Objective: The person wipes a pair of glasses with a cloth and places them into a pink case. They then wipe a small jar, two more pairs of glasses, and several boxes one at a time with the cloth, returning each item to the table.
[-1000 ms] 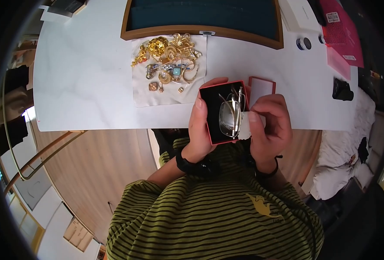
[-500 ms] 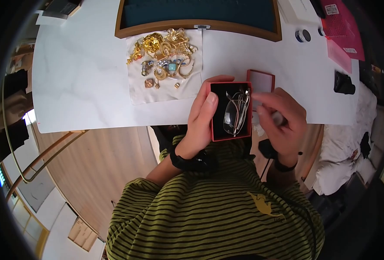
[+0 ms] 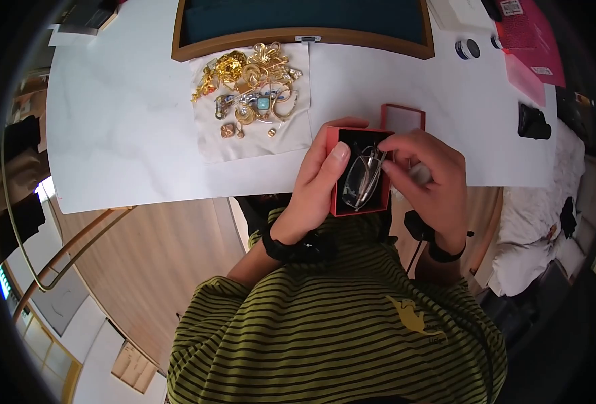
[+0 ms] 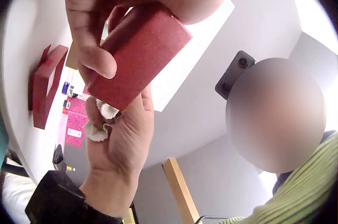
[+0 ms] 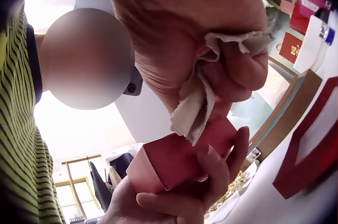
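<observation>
Centre of head view: left hand point(image 3: 317, 178) clamped on box point(image 4: 140, 55), glasses point(image 3: 364, 178) inside. Right hand point(image 3: 429, 168), curled round cloth point(image 5: 193, 110), just moved in to glasses; I judge handling resumes there.

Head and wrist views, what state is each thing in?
Red rectangular box: open, in the left hand.
Clear-lensed metal-framed glasses: inside the box, apparently folded.
Shallow red lid: off, inside facing up.
Off-white cloth piece: crumpled, in the right hand.
Mostly gold-coloured jewelry: loose, largely heaped.
White square cloth: spread under the jewelry.
Brown wooden case: open or shut, can't tell.
</observation>
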Demonstrator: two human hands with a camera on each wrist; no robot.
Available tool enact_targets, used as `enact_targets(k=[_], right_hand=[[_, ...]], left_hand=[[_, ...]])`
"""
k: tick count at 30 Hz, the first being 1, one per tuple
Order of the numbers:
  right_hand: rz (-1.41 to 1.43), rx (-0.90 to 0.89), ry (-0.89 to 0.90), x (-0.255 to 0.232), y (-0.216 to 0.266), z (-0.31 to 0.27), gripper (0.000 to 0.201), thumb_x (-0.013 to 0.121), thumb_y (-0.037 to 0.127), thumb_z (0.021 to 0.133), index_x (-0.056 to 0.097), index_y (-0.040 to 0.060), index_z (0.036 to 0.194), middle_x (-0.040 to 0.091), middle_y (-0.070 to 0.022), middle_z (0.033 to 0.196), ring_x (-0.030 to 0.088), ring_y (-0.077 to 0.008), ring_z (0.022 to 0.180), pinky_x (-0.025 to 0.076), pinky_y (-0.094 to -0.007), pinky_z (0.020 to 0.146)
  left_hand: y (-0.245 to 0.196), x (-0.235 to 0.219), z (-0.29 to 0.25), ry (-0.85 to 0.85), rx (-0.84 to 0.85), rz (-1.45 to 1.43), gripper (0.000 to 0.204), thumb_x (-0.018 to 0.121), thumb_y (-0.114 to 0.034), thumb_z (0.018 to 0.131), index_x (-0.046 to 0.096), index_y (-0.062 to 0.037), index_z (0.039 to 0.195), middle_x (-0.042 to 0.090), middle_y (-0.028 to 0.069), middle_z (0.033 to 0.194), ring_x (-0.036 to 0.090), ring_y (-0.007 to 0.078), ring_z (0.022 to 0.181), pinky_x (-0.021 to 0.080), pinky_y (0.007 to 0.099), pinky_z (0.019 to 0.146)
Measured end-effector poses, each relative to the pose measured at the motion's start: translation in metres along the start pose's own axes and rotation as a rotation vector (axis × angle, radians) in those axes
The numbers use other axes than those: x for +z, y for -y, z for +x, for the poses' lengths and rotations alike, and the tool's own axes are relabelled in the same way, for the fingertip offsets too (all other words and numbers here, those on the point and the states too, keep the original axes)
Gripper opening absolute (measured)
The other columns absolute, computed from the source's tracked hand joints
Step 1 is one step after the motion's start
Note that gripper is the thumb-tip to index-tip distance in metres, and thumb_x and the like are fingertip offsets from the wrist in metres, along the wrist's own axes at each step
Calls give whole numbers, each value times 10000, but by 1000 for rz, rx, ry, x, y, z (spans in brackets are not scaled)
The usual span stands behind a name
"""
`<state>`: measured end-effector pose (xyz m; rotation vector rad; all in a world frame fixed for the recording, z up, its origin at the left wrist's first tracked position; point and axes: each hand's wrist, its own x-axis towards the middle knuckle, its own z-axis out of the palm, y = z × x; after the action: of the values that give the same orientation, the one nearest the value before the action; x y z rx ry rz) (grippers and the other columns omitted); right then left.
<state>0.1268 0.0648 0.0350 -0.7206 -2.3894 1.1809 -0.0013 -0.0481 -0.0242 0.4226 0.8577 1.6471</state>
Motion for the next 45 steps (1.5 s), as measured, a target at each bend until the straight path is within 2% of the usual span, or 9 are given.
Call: enact_targets(k=[2,9,12,14,19,21,28,30,45], right_hand=[[-57,14,13,-2,3,1,225,692,-34,709,616,49,904,536,-42,691,551,-151,568,454,-275,512],[-119,1,61,-3,2,2,211,708,-26,697,600,47,863,515,-38,673,530,-159,552,439,-284,503],[-114,16,30,-3,4,1,241,713,-25,688,609,53,892,516,-38,676,522,-153,553,431,-287,503],[-90,106,37,-3,11,3,287,710,-28,687,623,66,943,516,-37,676,513,-149,555,424,-290,500],[-134,52,119,-2,5,0,323,706,-25,693,631,76,990,536,-39,693,525,-150,538,435,-281,502],[-155,32,141,-2,4,0,318,705,-23,695,633,77,988,545,-41,703,532,-150,532,437,-278,500],[-154,17,123,-4,8,-1,272,724,-11,680,637,61,927,551,-43,721,539,-150,525,419,-271,475],[-159,2,116,-5,9,-2,267,733,-6,673,637,57,913,545,-42,718,534,-149,523,414,-271,474],[-111,50,-16,-10,5,-7,254,776,-3,608,666,34,835,492,-25,705,466,-109,563,360,-246,485]], left_hand=[[0,0,2,4,-12,12,359,388,-242,1003,431,-10,1274,560,56,1106,533,81,977,433,234,862],[1,-1,4,-56,-47,1,363,377,-275,1016,474,-5,1239,590,46,1041,550,71,928,443,222,835],[-1,-4,6,-66,-43,58,369,378,-283,1016,480,-7,1239,591,49,1048,550,72,932,445,222,833],[-1,-3,5,-76,-45,56,369,379,-285,1016,482,-8,1237,591,49,1048,549,72,931,445,223,832],[1,-1,6,-92,-41,52,365,384,-286,1015,487,-7,1228,589,47,1037,546,70,925,445,222,829],[-1,-2,5,-73,-57,143,508,333,-390,1009,467,30,1260,596,110,1095,576,121,981,454,249,872],[1,-3,4,-76,-53,156,501,337,-387,1008,478,29,1250,606,109,1089,585,121,970,459,249,865],[1,-4,5,-103,-46,45,356,387,-279,1016,506,-1,1203,595,36,1002,548,64,905,441,215,825],[3,-2,5,-152,-22,7,373,362,-282,1021,509,5,1210,597,43,1024,546,67,936,442,219,835]])
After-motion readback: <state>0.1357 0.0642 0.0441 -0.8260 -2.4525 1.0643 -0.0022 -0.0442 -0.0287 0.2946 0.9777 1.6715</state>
